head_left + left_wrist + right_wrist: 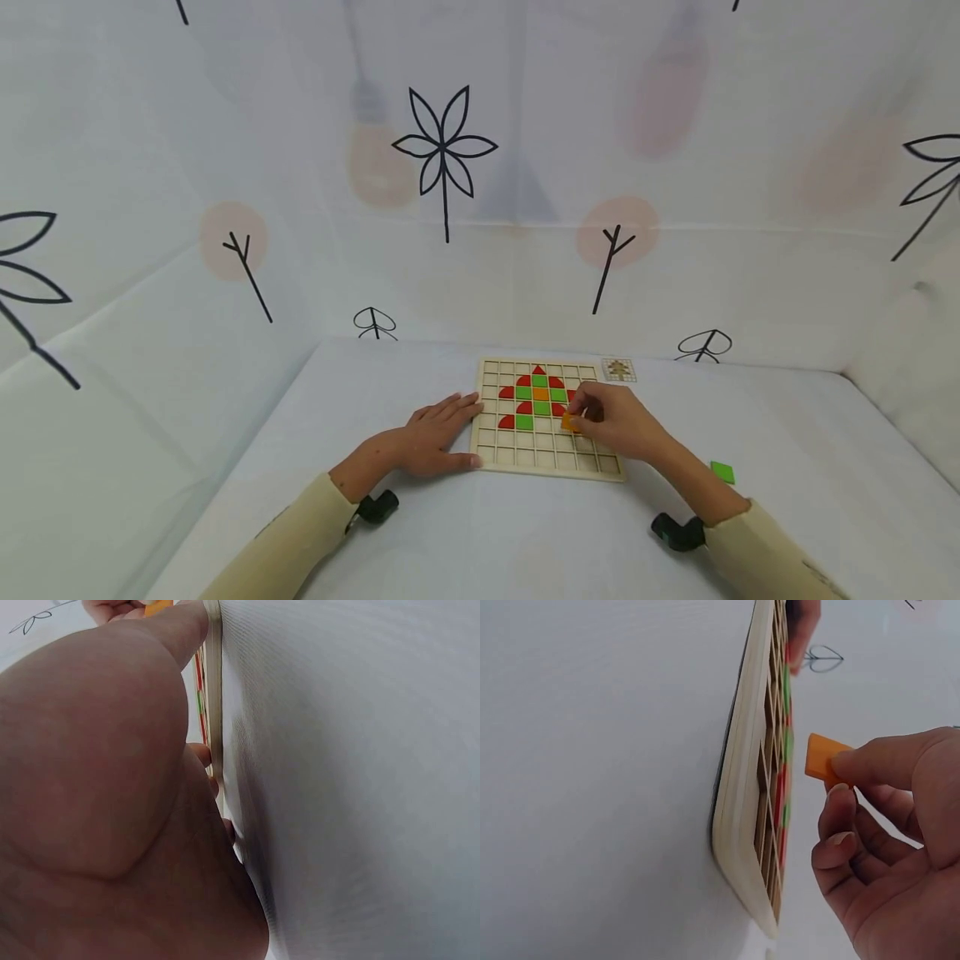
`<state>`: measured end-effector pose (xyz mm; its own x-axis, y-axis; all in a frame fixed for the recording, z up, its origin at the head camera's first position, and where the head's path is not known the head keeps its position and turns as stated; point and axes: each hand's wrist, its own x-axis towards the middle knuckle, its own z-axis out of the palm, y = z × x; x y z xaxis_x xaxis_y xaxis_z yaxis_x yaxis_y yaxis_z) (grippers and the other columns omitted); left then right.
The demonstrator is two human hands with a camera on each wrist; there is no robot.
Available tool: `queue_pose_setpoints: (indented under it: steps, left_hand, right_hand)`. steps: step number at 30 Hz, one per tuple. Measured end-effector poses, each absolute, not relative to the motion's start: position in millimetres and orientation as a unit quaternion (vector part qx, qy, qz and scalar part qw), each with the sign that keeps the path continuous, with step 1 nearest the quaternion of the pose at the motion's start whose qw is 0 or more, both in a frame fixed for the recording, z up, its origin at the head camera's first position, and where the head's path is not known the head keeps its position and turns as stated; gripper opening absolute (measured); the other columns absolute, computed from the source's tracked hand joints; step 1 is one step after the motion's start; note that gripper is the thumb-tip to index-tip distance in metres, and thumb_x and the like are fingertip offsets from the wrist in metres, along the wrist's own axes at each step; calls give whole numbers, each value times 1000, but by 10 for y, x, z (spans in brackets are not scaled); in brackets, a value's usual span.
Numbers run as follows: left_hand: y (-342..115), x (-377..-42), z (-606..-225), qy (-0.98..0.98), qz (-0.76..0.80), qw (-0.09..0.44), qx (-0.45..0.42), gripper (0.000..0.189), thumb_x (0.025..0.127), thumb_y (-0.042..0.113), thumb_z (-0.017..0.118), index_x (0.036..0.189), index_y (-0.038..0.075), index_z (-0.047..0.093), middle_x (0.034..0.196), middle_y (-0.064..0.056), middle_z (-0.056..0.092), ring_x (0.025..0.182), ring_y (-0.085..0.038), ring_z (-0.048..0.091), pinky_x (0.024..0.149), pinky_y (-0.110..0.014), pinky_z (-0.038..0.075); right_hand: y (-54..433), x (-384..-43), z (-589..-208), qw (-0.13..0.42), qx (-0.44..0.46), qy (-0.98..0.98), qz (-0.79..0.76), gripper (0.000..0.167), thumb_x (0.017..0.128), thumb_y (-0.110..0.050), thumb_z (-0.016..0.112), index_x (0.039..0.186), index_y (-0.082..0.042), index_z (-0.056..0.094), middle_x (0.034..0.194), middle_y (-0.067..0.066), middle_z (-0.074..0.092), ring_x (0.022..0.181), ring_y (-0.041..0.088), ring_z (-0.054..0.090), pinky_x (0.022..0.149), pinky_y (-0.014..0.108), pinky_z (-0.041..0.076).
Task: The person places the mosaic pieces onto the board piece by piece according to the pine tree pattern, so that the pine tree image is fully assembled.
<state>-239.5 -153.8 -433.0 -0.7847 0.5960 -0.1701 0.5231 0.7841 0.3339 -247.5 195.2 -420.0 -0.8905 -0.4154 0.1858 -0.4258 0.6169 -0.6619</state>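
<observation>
A pale wooden grid board [525, 457] lies flat on the white table, with red quarter-round tiles [507, 422], green square tiles [524, 422] and an orange tile [541, 394] set in its cells. My left hand [435, 439] rests at the board's left edge, fingers straight and spread, fingertips touching the rim. Above the board's right part, my right hand [617, 419] pinches an orange square tile [825, 756] between thumb and fingers. In the right wrist view the tile is apart from the board. Some cells on the right are hidden behind that hand.
A small card with a tree pattern on a grid [618, 370] lies behind the board's right corner. One loose green tile [722, 472] is on the table beyond my right forearm. A white printed cloth [525, 275] hangs behind the table.
</observation>
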Motion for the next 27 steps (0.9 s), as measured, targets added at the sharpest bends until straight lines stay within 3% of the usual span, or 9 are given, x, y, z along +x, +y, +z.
queue_pose_setpoints:
  steps: [14, 27]
  left_hand:
    - [-1536, -2369, -4300, 934, 139, 138, 297, 91, 102, 68, 55, 172, 23, 17, 179, 5, 9, 165, -26, 5, 127, -60, 20]
    - [-1529, -2373, -4291, 936, 130, 138, 295, 91, 102, 67, 56, 172, 24, 17, 179, 6, 8, 165, -26, 4, 127, -60, 20]
  right_hand:
    - [1653, -2631, -4274, 3, 246, -899, 361, 12, 94, -4, 79, 97, -12, 71, 92, -3, 67, 83, 15, 60, 76, 26, 55]
    - [1604, -2651, -4308, 6, 238, -912, 335, 10, 94, -7, 81, 95, -16, 75, 93, -3, 64, 84, 16, 55, 72, 26, 50]
